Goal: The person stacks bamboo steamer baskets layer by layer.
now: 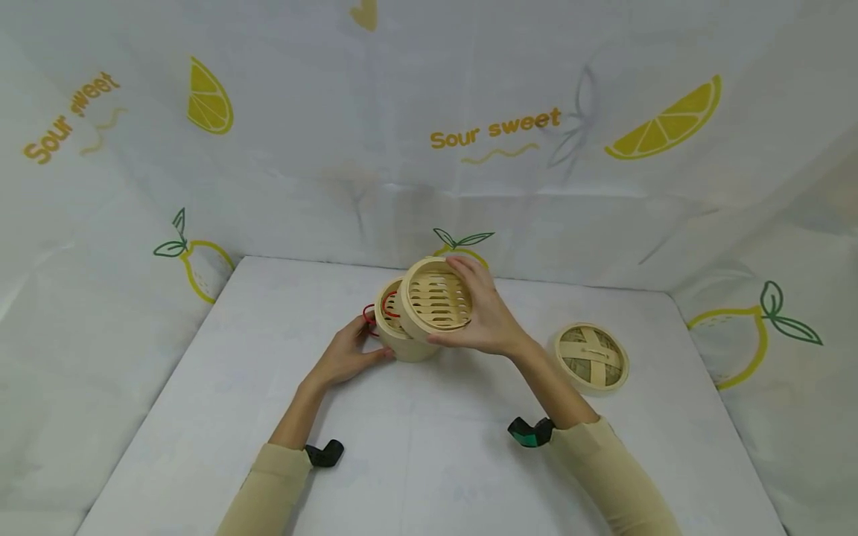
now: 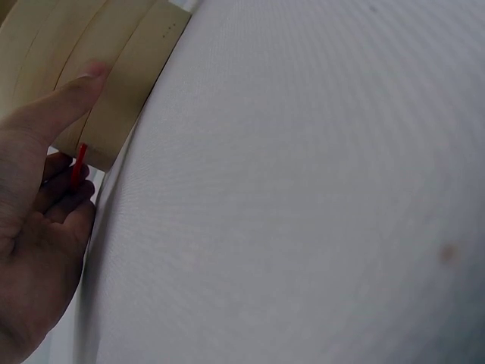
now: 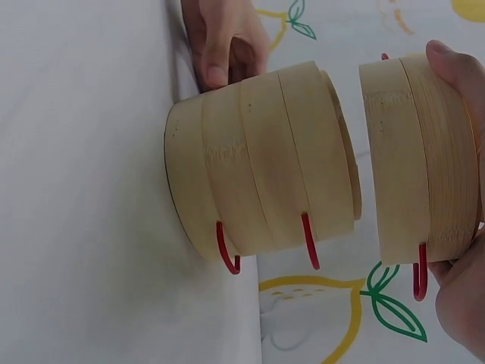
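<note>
- The right hand [image 1: 485, 316] has its fingers [image 3: 453, 64] curled round a bamboo steamer tier [image 1: 437, 298], held tilted and lifted just clear of the stack.
- The left hand [image 1: 348, 353] grips the steamer stack [image 1: 402, 335] on the worktop [image 1: 429, 447], thumb pressed to its wall.
- Red wire handles [image 3: 308, 241] hang from the tiers.
- A woven lid [image 1: 591, 356] lies well right of the fingers.

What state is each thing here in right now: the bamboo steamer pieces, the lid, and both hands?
Top steamer tier: lifted off the stack, tilted, gripped by the right hand.
Lower steamer stack: standing on the table, uncovered, steadied by the left hand.
Lid: off, lying flat on the table to the right, untouched.
Red wire handles: hanging on the tiers' sides.
</note>
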Available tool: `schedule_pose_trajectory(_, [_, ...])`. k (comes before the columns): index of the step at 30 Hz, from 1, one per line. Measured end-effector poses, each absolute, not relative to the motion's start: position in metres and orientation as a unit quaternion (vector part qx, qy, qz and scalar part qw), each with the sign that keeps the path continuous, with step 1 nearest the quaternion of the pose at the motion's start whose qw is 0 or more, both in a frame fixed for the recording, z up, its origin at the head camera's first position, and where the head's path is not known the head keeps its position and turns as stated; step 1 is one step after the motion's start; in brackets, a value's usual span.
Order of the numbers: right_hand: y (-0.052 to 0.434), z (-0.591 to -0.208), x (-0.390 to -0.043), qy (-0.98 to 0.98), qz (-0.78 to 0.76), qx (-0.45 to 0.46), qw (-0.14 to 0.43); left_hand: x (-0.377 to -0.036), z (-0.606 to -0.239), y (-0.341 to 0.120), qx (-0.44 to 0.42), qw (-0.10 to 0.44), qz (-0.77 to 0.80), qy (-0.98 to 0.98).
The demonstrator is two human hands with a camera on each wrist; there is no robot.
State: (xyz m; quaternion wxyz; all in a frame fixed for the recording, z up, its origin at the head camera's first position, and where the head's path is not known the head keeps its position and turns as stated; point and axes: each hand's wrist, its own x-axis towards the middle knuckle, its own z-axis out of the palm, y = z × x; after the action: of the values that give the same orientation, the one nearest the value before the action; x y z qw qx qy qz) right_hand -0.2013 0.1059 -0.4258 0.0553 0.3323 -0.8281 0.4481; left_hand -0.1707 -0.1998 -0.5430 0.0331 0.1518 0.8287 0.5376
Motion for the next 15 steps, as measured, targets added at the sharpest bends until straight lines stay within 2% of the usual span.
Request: schedule_pose_trajectory(15, [0.094, -0.424, -0.203, -0.835, 0.444, 0.323, 0.037, -0.169, -0.545, -0.199, 0.140, 0.034, 0.539, 0.830])
